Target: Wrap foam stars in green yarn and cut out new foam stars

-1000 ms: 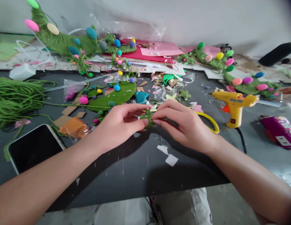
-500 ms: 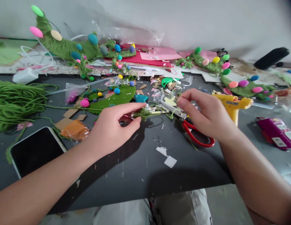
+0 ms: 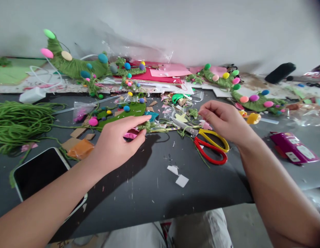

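Observation:
My left hand [image 3: 118, 141] pinches a small green yarn-wrapped piece [image 3: 149, 126] between thumb and index finger, above the table's middle. My right hand [image 3: 224, 120] is closed in a pinch further right; whatever sits between its fingertips is too small to make out. A little green yarn bundle [image 3: 193, 113] shows just left of those fingertips. Below my right hand lie scissors [image 3: 213, 150] with one red and one yellow handle, their blades pointing left over yarn scraps. Left of my left hand rests a big heap of green yarn [image 3: 22, 125], with a strand running toward the middle.
A phone [image 3: 41, 172] lies at left beside an orange packet [image 3: 81, 149]. Green wrapped crescents [image 3: 72, 67] with coloured balls stand along the back. White paper bits [image 3: 182, 180] lie in front, a purple packet [image 3: 294, 146] at right. A yellow tool [image 3: 253, 118] is partly hidden behind my right arm.
The view has shifted, so the table appears lower and further left. My right hand has drawn slightly rightward from the scissors' blades, uncovering the green bundle. My left hand keeps its pinch.

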Motion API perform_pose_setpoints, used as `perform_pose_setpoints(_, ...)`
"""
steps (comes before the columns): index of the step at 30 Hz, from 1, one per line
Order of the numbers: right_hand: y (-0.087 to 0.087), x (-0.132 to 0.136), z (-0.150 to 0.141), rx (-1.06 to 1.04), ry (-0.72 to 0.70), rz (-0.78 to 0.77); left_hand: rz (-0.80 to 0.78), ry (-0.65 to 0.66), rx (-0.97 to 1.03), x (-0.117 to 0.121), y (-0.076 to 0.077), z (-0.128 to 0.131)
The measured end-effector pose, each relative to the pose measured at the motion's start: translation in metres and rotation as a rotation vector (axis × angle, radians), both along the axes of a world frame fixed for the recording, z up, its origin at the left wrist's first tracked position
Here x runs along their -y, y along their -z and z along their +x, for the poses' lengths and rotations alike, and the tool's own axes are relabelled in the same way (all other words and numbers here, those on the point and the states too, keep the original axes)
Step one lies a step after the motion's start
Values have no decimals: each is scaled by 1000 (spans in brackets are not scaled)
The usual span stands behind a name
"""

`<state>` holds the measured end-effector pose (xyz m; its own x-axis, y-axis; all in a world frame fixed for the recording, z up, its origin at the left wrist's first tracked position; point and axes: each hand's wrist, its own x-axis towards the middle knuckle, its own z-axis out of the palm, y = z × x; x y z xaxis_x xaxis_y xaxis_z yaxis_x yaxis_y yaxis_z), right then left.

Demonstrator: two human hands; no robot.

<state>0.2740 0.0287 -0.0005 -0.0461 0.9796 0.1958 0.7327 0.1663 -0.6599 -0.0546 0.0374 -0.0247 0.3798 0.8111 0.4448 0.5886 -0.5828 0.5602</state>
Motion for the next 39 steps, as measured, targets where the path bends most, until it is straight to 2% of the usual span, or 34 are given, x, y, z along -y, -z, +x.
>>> perform_pose_setpoints(5,3,-2,4,-42,67,80,-4,-1,1,-3,1,-2)
perform_pose_setpoints(12,5,-3,8,-145,43,16,-8,3,-11,-5,1,-3)
perform_pose_setpoints(15,4,-4,7,-66,56,-26,-6,6,0,-6,0,-3)
perform_pose_setpoints(18,5,-3,2,47,50,-11,-22,13,3,-7,0,-3)
perform_pose_setpoints(24,15,-9,-4,145,95,39,-35,32,7,-8,0,-3)
perform_pose_setpoints(28,-2,-14,8,223,124,164,-22,25,-1,-7,-1,-3)
perform_pose_setpoints(29,-9,-12,11,262,135,150,-20,27,-4,-7,-1,-3)
perform_pose_setpoints(30,-16,-7,15,294,83,79,-17,30,-7,-7,-1,-3)
perform_pose_setpoints(31,-21,-1,18,349,-31,-28,-17,31,-8,-7,-2,-3)
perform_pose_setpoints(33,-26,17,22,425,-69,-160,-28,26,1,-6,-3,-2)
perform_pose_setpoints(36,-19,45,24,594,-72,-391,-87,0,39,-6,-2,-1)
perform_pose_setpoints(39,-5,62,22,670,-93,-430,-135,-20,83,-8,2,-2)
